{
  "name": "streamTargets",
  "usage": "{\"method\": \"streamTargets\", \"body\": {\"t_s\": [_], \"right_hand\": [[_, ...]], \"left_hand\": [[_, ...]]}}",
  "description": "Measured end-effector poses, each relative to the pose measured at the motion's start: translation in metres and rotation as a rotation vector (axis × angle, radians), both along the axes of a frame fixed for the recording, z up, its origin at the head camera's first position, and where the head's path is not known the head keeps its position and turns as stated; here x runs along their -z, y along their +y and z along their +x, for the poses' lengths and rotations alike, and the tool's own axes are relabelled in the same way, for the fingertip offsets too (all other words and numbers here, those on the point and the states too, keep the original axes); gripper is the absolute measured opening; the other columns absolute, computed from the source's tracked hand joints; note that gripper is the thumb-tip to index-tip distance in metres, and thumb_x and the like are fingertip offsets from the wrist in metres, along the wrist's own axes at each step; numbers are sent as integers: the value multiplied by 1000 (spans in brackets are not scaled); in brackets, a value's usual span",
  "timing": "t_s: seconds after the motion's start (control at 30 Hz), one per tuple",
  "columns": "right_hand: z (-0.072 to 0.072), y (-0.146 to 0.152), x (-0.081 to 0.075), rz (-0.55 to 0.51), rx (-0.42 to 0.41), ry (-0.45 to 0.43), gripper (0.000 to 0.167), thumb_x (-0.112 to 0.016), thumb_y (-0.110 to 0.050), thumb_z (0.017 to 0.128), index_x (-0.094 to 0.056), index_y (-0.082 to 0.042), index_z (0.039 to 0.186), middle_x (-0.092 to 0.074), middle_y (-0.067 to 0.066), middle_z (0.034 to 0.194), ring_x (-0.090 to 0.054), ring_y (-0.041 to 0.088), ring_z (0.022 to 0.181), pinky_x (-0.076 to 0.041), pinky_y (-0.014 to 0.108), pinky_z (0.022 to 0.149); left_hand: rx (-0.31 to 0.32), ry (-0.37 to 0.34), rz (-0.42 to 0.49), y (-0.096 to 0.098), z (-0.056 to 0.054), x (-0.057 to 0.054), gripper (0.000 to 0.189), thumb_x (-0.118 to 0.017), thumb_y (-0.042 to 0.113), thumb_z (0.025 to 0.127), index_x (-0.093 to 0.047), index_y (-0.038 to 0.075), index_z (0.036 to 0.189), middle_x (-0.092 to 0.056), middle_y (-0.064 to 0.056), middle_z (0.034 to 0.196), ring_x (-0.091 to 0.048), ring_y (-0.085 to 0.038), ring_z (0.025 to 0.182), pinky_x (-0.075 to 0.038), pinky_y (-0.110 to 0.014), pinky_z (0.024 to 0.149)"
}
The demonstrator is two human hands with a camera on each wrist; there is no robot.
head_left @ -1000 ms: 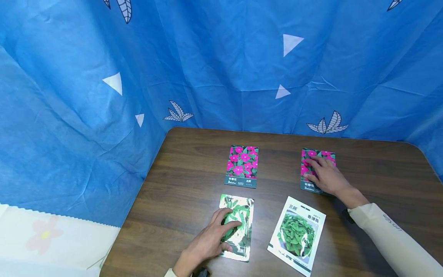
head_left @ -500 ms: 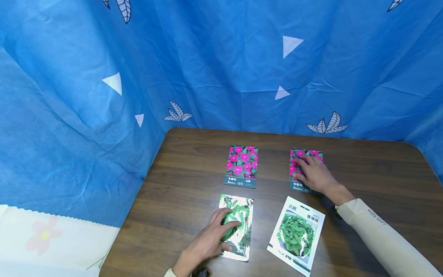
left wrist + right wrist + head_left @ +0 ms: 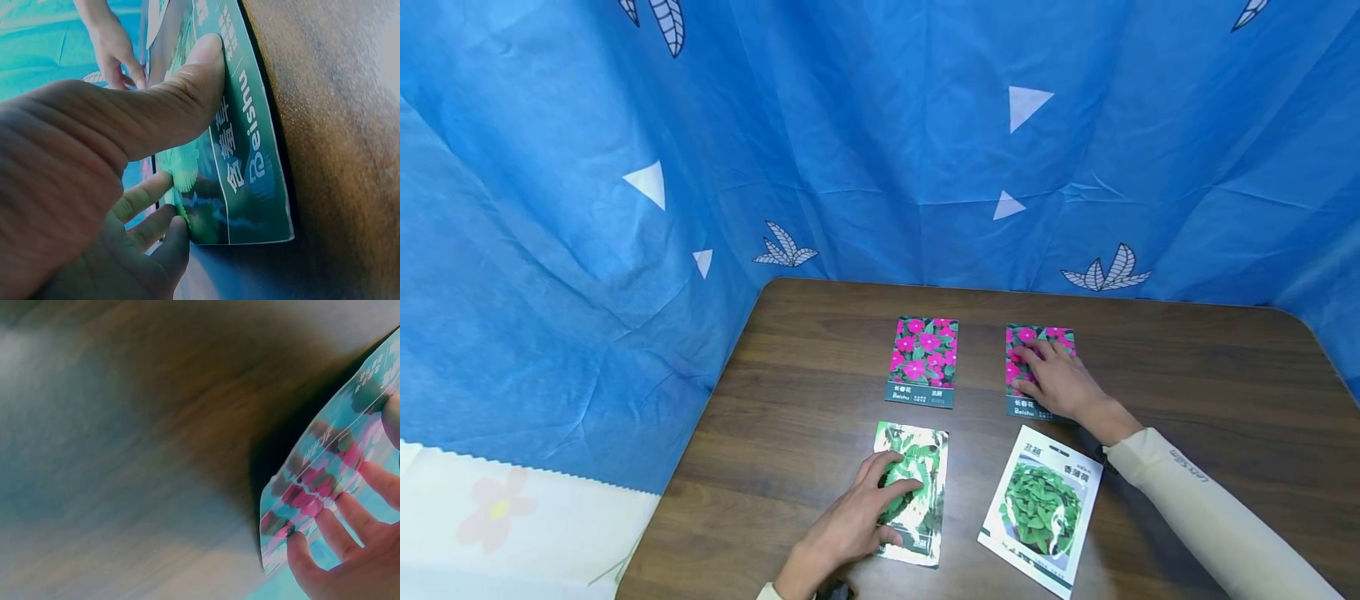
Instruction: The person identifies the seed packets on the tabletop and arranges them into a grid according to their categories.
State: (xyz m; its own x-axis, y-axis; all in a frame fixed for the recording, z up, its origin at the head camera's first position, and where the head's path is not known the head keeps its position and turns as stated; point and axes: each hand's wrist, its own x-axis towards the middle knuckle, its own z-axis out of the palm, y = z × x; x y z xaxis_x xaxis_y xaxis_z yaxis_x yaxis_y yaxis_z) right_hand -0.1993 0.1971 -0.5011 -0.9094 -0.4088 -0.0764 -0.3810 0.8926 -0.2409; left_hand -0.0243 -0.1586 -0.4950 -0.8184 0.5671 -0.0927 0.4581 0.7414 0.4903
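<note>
My left hand (image 3: 852, 515) rests on a shiny green seed packet (image 3: 932, 467), fingers spread and thumb on its dark lower label. In the left wrist view that packet (image 3: 250, 175) lies flat on the wood, the fingertips touching its face and edge. Farther back on the right, my right hand (image 3: 1062, 382) presses its fingertips on a pink-flower seed packet (image 3: 1021, 336), covering much of the picture. The right wrist view shows the spread fingertips against this packet (image 3: 312, 494). To its left lies a matching pink-flower packet (image 3: 923, 362), untouched by either hand.
A white seed packet with green leaves (image 3: 1041, 508) lies tilted at the front, right of the left hand's packet. All rest on a brown wooden table (image 3: 790, 375). A blue patterned curtain (image 3: 865, 167) hangs along its back and left edges.
My right hand has slid the pink-flower packet leftward across the table, closer to its matching packet. The left hand and its green packet have stayed in place.
</note>
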Motion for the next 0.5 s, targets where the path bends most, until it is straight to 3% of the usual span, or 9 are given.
{"method": "streamTargets", "body": {"t_s": [0.5], "right_hand": [[-1,-14,0,-28,-18,6,63,-66,-35,97,-46,-4,147,-39,26,151,-33,56,137,-30,77,103]], "left_hand": [[-6,6,-9,1,-1,1,66,-78,37,76,-58,28,138,-34,-7,152,-31,-28,141,-54,-19,86]]}}
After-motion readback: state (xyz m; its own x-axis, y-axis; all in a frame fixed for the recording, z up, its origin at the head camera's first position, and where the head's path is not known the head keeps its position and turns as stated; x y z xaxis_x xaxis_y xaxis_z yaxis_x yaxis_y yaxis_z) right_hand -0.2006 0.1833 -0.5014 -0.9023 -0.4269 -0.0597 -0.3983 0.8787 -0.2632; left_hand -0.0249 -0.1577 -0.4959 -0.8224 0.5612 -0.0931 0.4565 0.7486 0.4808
